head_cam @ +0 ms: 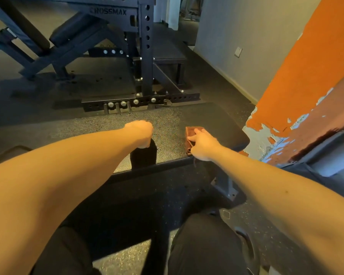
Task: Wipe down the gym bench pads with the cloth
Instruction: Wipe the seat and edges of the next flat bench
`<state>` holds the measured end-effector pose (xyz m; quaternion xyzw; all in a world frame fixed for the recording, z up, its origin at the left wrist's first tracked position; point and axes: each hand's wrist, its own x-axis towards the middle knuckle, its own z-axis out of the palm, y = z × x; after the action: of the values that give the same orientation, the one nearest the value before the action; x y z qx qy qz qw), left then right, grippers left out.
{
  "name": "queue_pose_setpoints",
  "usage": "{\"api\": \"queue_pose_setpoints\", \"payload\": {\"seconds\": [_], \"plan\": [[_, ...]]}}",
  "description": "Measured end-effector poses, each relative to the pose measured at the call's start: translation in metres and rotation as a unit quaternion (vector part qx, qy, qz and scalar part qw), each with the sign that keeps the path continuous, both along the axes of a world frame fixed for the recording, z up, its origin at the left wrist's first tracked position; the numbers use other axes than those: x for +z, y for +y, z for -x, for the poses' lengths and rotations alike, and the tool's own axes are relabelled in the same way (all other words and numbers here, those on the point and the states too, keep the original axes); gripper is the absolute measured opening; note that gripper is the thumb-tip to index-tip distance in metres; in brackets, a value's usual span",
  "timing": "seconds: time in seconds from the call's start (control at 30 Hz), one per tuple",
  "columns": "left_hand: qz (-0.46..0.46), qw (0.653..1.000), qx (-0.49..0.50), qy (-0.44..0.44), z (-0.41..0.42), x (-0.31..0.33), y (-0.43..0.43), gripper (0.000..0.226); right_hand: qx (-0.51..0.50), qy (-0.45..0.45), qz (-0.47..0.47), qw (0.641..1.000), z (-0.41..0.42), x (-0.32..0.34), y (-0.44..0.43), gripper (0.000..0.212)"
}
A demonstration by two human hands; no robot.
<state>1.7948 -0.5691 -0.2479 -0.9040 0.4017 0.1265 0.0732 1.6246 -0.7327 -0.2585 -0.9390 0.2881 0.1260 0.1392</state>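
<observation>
The folded brown cloth lies near the right end of the black bench pad, my right hand closing its grip on it. My left hand rests beside it on the pad as a fist, its grip holding nothing.

Both forearms are bare, with no sleeve reaching into view. The left arm fills the lower left of the frame and the right arm the lower right. The right forearm carries one small dark spot near its middle. The left hand and right hand are bare too. At the bottom centre, both legs wear plain black trousers of matte, softly creased cloth.
</observation>
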Motion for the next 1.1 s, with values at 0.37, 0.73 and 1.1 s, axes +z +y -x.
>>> {"api": "queue_pose_setpoints", "payload": {"seconds": [0.37,0.73,1.1], "plan": [[-0.029,1.0,0.011,-0.004,-0.019,0.001,0.007,0.031,-0.032,-0.102,0.117,0.987,-0.032,-0.054,0.064,0.058],[-0.066,0.997,0.042,0.015,-0.031,0.003,0.009,0.065,0.104,-0.106,0.11,0.983,-0.003,-0.052,0.024,0.047],[-0.077,0.995,0.061,-0.02,-0.054,0.011,0.024,0.06,0.045,-0.134,0.136,0.981,-0.03,-0.056,0.1,0.053]]}}
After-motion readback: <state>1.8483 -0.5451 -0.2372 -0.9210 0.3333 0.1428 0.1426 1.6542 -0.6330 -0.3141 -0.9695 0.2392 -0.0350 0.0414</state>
